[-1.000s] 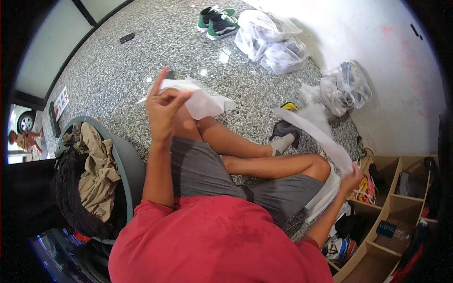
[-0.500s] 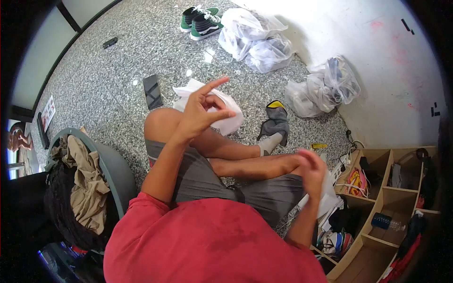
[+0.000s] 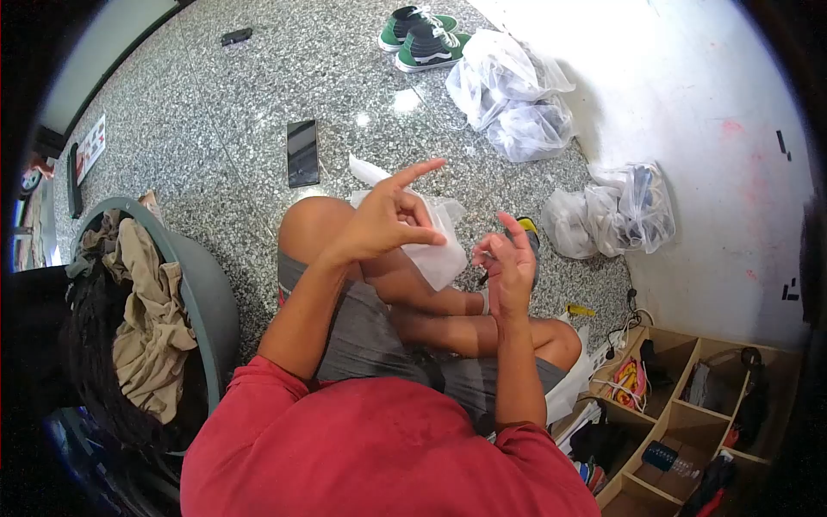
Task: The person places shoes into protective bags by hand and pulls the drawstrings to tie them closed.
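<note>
My left hand (image 3: 396, 220) is raised above my crossed legs, index finger and thumb stretched apart and the other fingers curled, with nothing seen in it. Behind it lies a crumpled white plastic bag (image 3: 441, 258), partly covered by that hand. To the right, my right hand (image 3: 508, 267) is held up with the index finger pointing away and the other fingers loosely bent; it too looks bare. A dark grey cloth item with a yellow patch (image 3: 528, 227) is mostly hidden behind my right hand. A black phone (image 3: 302, 155) rests on the floor beyond my left knee.
A grey tub (image 3: 209, 302) of clothes stands at left. Green sneakers (image 3: 426, 47) and tied clear bags (image 3: 525, 129) sit at the back; more clear bags (image 3: 607, 220) lean by the white wall. A wooden compartment shelf (image 3: 676, 426) is at right, near cables and a yellow object (image 3: 581, 310).
My right hand has risen from beside my right knee toward the middle, nearer my left hand. My left hand keeps much the same pose. The view has shifted slightly.
</note>
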